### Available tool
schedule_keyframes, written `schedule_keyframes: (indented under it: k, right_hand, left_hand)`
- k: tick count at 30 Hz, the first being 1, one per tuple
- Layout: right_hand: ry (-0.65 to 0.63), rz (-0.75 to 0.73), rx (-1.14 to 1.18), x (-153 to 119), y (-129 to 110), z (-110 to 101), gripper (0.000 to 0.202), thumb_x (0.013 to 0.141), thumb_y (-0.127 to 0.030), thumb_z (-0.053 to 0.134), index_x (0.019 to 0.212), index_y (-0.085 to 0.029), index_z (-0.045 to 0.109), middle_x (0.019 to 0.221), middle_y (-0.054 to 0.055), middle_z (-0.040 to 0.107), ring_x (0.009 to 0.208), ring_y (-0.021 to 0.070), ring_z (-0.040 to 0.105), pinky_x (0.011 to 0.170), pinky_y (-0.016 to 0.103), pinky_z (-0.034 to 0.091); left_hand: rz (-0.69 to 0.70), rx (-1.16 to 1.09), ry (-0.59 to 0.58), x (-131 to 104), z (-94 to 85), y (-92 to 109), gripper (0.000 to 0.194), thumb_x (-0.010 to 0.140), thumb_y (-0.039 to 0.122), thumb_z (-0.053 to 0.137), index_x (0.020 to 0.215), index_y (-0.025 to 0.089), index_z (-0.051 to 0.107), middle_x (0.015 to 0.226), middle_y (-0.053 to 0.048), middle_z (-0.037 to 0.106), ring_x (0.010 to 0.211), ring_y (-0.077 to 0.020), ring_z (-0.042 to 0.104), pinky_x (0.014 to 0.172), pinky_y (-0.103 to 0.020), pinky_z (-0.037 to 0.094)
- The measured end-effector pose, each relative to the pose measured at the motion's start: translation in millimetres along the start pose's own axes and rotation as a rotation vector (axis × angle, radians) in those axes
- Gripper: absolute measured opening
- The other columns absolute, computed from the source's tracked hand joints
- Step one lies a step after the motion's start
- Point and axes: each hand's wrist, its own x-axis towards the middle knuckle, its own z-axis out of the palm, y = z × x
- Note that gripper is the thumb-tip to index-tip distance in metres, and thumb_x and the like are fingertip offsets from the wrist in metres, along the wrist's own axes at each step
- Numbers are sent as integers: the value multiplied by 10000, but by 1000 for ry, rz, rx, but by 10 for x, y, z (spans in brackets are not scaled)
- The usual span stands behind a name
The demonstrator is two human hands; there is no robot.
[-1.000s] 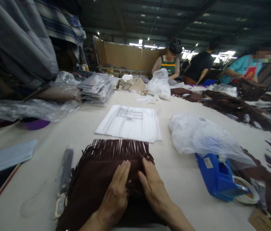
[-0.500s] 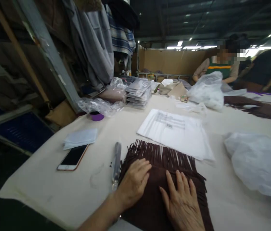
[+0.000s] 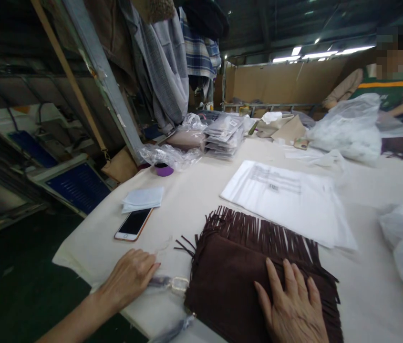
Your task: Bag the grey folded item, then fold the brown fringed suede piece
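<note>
A dark brown fringed bag [image 3: 228, 281] lies flat on the table before me. Its fringe [image 3: 262, 233] fans out along the far edge and down the right side. My right hand [image 3: 290, 302] rests on the bag's surface, fingers spread and palm down. Off the bag's left side, my left hand [image 3: 131, 276] is closed around the end of a plastic-wrapped strap [image 3: 159, 281]. A pale metal buckle [image 3: 180, 285] joins this strap to the bag's left edge. Lower down, a second wrapped strap piece [image 3: 174, 329] runs off the bag's near-left corner.
Left on the cream-covered table [image 3: 90, 252] lie a phone [image 3: 134, 225] and folded pale cloth [image 3: 143, 197]. A white printed bag [image 3: 283, 190] sits beyond the fringe. Farther back are stacked plastic-packed items [image 3: 224, 138], a clear plastic bag [image 3: 347, 128] and a co-worker [image 3: 380, 90].
My left hand has left the bag's top and moved left, now gripping the wrapped strap and drawing it out sideways. My right hand stays flat on the bag. The view has shifted left.
</note>
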Motion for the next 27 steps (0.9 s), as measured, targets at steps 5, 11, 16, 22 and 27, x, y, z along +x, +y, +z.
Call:
schedule_keyframes:
  k: [5,11,16,22,27]
  right_hand:
    - [-76,13,22,-31,28,36,472,845,-396,410,1153,-101,611,1187,235,588,1091,393,549,907,547,401]
    - [-175,-60,125,-187,152,188,462,863,-407,361,1261,-225,509,1256,129,564,1169,327,496,953,558,358]
    - [-116,-77,135,-303,213,379,518,851,-482,355,1278,-224,495,1280,123,544,1175,329,486,950,540,361]
    - [-21,-111,40,-323,226,459,567,841,-495,367,1283,-163,494,1290,179,522,1137,348,519,938,525,371]
    - [16,-135,6,-313,236,459,588,834,-501,378,1276,-134,501,1281,213,517,1112,360,532,918,524,384]
  left_hand:
    - [-358,-485,-189,115,42,604,236,861,340,401,727,187,520,778,-36,543,805,-202,505,753,-323,330]
    - [-760,-847,-484,527,82,790,314,680,409,608,520,181,464,493,7,432,500,-146,391,522,-276,258]
    - [-916,-1415,-796,317,54,839,341,652,489,635,622,153,591,584,-45,587,497,-139,509,432,-229,357]
    - [-1149,-2290,-567,78,273,1118,345,791,424,600,776,84,655,623,-68,663,468,-117,570,397,-175,405]
    - [-734,-2567,-310,147,350,1226,430,800,496,554,1018,135,637,898,-101,692,867,-282,647,842,-420,499]
